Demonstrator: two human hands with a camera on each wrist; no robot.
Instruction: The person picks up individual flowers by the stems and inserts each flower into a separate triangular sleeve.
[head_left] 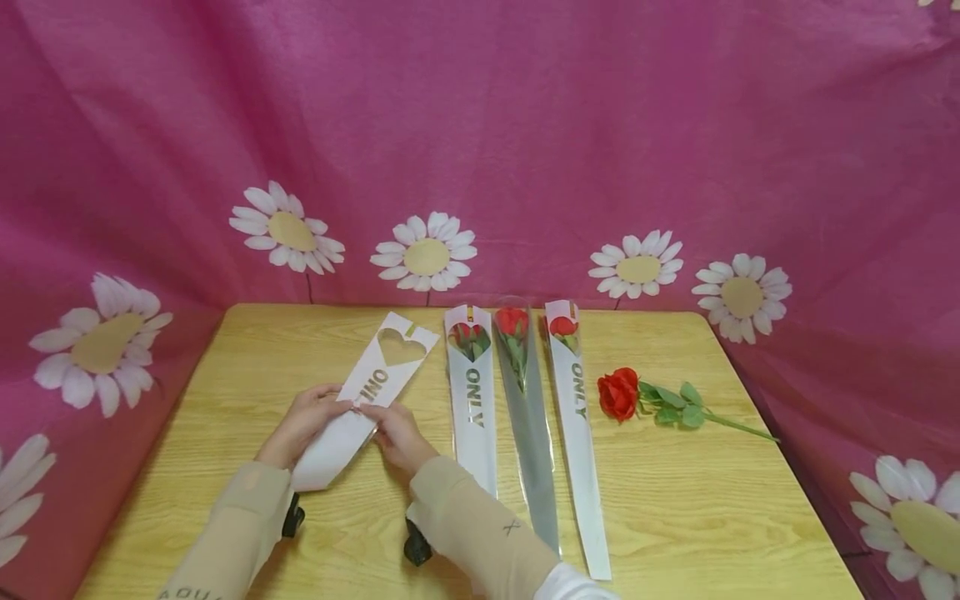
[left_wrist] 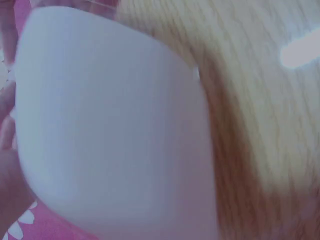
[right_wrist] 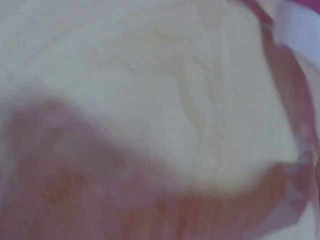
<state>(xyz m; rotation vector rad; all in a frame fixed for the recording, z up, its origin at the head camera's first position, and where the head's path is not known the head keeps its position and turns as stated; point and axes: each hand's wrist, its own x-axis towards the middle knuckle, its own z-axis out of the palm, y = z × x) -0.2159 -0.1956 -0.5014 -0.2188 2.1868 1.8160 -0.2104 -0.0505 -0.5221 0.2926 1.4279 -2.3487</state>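
A white flower sleeve (head_left: pixel 363 367) with a heart-shaped window and gold ONLY lettering slants over the table's left half. No flower shows through its window. My left hand (head_left: pixel 306 423) grips its left edge about halfway along, while my right hand (head_left: pixel 401 435) pinches the opposite edge, thumbs close together on the front. In the left wrist view the sleeve's blank lower part (left_wrist: pixel 115 125) fills much of the picture, with fingers (left_wrist: pixel 9 170) at the left border. The right wrist view is blurred, my right hand (right_wrist: pixel 125 200) showing along the bottom.
Right of my hands lie a white sleeve (head_left: pixel 474 454) with a rose inside, a clear-fronted grey sleeve (head_left: pixel 531 450) with a rose, and another white one (head_left: pixel 585 467) with a rose. A loose red rose (head_left: pixel 618 394) lies farther right. A pink flowered curtain (head_left: pixel 525 150) surrounds the wooden table (head_left: pixel 675 517).
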